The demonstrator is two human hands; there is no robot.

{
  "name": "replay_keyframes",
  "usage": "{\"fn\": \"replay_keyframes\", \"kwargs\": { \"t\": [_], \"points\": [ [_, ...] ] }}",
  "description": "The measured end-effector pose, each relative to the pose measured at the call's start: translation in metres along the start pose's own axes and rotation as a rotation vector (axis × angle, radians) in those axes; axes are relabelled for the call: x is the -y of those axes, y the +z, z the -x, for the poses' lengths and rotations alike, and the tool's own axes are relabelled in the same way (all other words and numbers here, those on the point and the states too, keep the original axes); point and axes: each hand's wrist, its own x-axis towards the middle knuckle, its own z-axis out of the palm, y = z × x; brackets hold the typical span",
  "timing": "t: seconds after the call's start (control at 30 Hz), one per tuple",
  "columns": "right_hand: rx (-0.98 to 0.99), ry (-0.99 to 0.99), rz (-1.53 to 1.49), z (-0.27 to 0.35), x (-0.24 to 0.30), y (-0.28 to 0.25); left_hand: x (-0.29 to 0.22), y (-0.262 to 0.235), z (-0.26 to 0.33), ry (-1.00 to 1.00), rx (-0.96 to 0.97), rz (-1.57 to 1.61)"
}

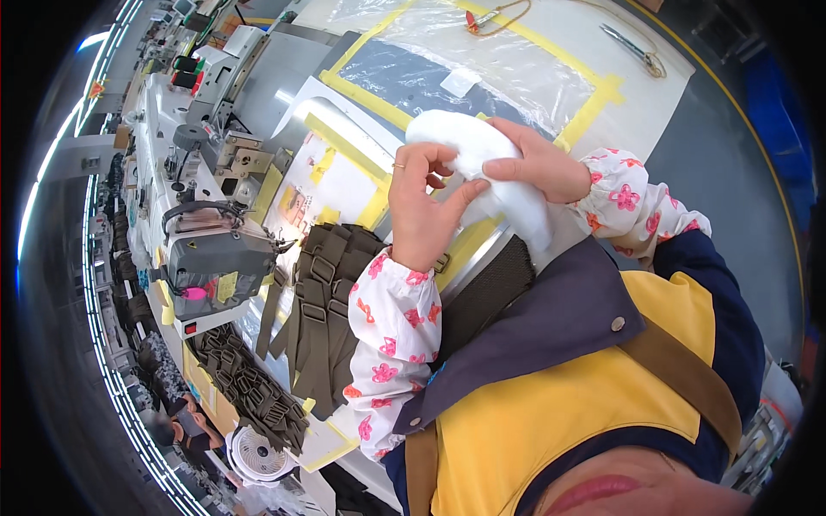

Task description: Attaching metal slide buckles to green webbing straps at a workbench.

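A soft, rounded white piece of material (516, 204), like a folded wad of padding, is held up in front of my chest over the table edge. My right hand (542, 163) grips it from the right, thumb pressed on top and fingers behind. On its other side my left hand (430, 202) is closed, with thumb and curled fingers pinching at its edge. What lies between the left fingertips is too small to make out apart from the white material. Floral sleeve covers are on both forearms.
Left of my hands stands an industrial sewing machine (206, 258). Dark webbing straps with buckles (323, 301) lie beside my left forearm, with another heap (249, 378) nearer. Taped clear plastic sheeting (413, 69), tweezers (635, 50) and red-handled snips (478, 21) lie beyond. A white fan (258, 456) stands lower left.
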Motion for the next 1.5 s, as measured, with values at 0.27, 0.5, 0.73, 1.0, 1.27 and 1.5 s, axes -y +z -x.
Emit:
{"fn": "replay_keyframes", "kwargs": {
  "t": [0.27, 0.5, 0.73, 1.0, 1.27, 1.5],
  "points": [
    [0.167, -0.064, 0.485, 0.002, 0.002, -0.006, -0.014, 0.007, 0.006, 0.288, -0.087, -0.244],
    [-0.074, -0.306, 0.367, -0.002, -0.008, 0.006, -0.008, 0.015, -0.006, 0.276, -0.225, -0.57],
    [-0.103, 0.006, -0.364, -0.002, -0.002, 0.024, -0.005, 0.018, -0.016, 0.334, -0.295, -0.593],
    [0.05, -0.194, 0.471, -0.015, -0.003, 0.0, -0.009, 0.009, -0.009, -0.053, -0.156, 0.163],
    [0.315, -0.174, 0.27, -0.06, -0.045, -0.093, -0.015, -0.031, 0.003, 0.005, 0.126, 0.868],
    [-0.021, 0.029, -0.173, -0.037, 0.002, -0.035, 0.003, -0.008, 0.009, -0.285, 0.13, 0.272]
  ]
}}
